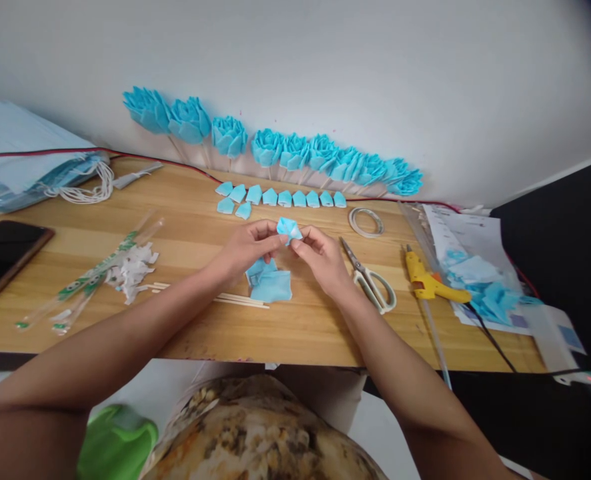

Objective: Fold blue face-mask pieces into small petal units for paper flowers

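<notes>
We had a small, thin blue piece [289,228] folded to a point, its edges pinched between thumb and fingers of both the left hand [253,245] and the right hand [322,253], over the grained wooden table [305,340]. Beyond it, we saw soft, blunt-tipped blue petals [285,199] lined up below ruffled, layered flowers [229,137] on thin sticks that leaned against the smooth wall [295,60]. Nearer us lay creased, flat-cut sheets [271,287] and slim pale wooden rods [240,301], with pale-handled metal scissors [361,270] near the right hand.
</notes>
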`<state>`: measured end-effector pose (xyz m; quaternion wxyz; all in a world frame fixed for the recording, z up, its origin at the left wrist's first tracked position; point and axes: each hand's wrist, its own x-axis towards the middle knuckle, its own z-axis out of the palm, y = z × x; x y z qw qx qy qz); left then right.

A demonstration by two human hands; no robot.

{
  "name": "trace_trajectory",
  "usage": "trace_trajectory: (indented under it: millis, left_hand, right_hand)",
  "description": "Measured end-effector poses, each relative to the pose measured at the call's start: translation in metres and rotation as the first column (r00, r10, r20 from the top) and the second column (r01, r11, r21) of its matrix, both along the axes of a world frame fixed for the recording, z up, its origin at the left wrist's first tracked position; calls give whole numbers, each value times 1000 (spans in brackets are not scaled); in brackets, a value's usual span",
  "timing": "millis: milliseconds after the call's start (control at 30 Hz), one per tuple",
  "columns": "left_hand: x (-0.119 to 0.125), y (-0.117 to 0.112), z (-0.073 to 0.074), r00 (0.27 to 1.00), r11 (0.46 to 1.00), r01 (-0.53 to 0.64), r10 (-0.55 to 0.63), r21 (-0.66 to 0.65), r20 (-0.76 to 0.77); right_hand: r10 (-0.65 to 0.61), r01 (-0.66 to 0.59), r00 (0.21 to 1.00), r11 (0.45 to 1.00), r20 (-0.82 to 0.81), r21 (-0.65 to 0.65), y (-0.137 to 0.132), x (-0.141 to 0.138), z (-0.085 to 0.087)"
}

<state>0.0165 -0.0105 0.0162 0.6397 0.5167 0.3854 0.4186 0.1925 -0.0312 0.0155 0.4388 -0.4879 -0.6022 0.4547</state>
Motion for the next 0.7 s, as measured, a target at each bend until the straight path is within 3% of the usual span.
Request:
trace_trajectory:
  millis: [700]
  left_hand:
    - [-2, -1, 7, 987, 999, -1, 6, 33, -162]
  right_hand:
    - [56, -56, 997, 998, 61, -4, 0, 0, 0]
